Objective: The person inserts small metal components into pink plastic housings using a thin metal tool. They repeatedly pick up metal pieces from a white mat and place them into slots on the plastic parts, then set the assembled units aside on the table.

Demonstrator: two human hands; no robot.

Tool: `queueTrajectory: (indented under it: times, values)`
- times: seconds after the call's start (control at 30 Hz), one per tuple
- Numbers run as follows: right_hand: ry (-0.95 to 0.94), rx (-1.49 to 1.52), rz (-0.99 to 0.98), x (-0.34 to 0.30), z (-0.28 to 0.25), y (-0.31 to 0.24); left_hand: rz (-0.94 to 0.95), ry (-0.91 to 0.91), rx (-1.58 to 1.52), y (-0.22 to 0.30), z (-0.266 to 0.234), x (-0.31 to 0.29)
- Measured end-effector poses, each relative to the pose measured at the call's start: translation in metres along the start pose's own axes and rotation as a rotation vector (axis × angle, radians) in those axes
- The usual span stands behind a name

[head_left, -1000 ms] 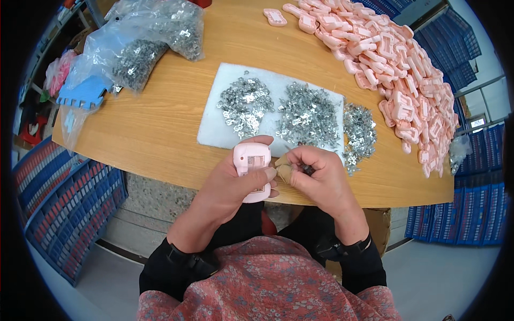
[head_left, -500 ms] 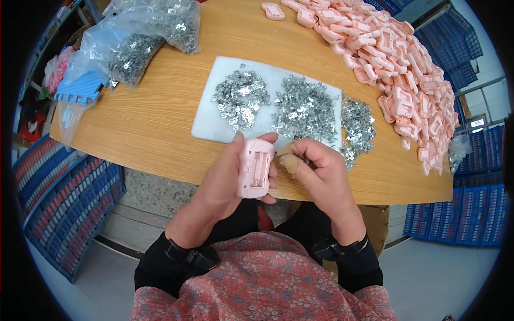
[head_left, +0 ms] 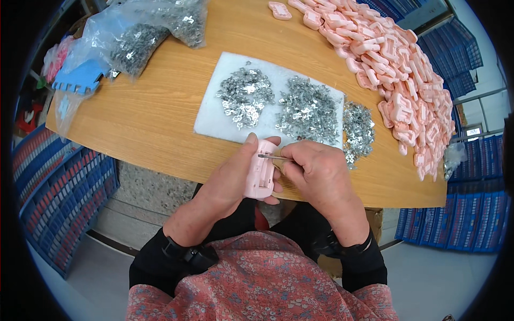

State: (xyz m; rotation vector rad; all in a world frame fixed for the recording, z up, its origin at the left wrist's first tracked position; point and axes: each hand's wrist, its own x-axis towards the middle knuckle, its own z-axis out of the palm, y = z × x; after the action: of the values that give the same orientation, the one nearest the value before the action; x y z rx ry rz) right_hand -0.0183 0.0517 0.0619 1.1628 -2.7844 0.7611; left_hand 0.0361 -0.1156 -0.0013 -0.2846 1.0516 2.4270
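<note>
Upright in my left hand (head_left: 227, 174) is a pink plastic casing (head_left: 253, 181) with a long recessed slot, held between the thumb and the fingers behind it. My right hand (head_left: 324, 168) is closed around a thin metal tool (head_left: 276, 157), whose kind I cannot make out. Its tip rests at or just over the upper part of the casing's slot. Most of the tool is hidden in my fist. Just beyond both hands, small silvery metal clips lie on a white foam sheet (head_left: 209, 119) in a left heap (head_left: 246, 96) and a right heap (head_left: 308, 109).
Another clip heap (head_left: 358, 131) lies off the sheet's right edge. A large pile of pink casings (head_left: 399, 69) covers the table's right side. Bags of metal clips (head_left: 136, 48) and a blue foam piece (head_left: 80, 77) sit far left. Blue racks (head_left: 69, 198) stand beside the table (head_left: 144, 115).
My right hand has turned over and brought the metal tool's tip across the casing. The casing has shifted slightly right and tilted in my left hand.
</note>
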Motion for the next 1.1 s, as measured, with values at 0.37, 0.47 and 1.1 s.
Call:
queueTrajectory:
  times: [0.37, 0.47, 1.1]
  values:
    - [-0.034, -0.116, -0.019, 0.008, 0.001, -0.011, -0.040, -0.036, 0.006, -0.001, -0.005, 0.005]
    - [-0.024, -0.131, -0.041, 0.003, 0.008, -0.016, -0.046, -0.024, -0.051, 0.004, -0.004, 0.004]
    - [-0.076, 0.215, 0.071, -0.011, 0.017, -0.005, -0.103, 0.000, -0.145, 0.009, -0.010, 0.002]
